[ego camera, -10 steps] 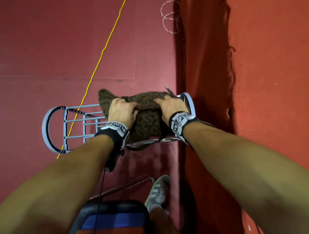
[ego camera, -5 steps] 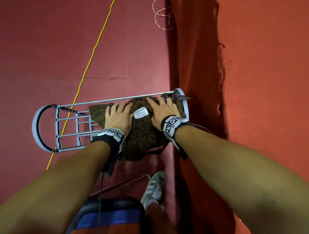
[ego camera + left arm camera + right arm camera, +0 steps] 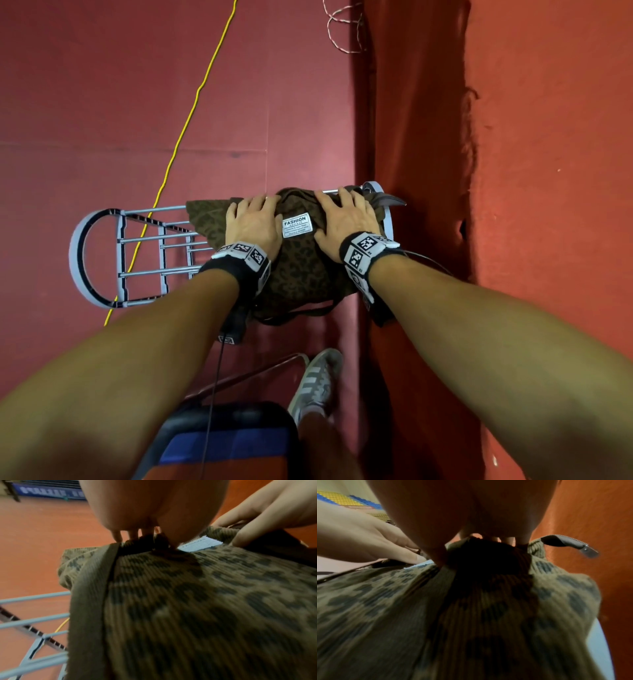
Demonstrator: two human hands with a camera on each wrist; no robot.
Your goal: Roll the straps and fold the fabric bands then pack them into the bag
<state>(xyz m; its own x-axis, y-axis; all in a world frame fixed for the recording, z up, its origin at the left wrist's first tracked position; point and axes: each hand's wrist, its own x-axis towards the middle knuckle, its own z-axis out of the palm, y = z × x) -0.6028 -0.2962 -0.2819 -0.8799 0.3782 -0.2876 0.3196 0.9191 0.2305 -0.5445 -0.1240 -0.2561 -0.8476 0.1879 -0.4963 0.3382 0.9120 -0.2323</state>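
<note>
Bag point(image 3: 301, 260) lengthwise along rack point(image 3: 144, 253).

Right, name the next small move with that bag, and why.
Probably lift both hands off and find the zip pull. The left hand and right hand press flat on the bag, lying on the rack; no straps or bands show outside.

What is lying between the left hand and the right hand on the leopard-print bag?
A white label printed "FASHION", sewn on the bag, lies between the left hand and right hand. The head view shows it best.
</note>
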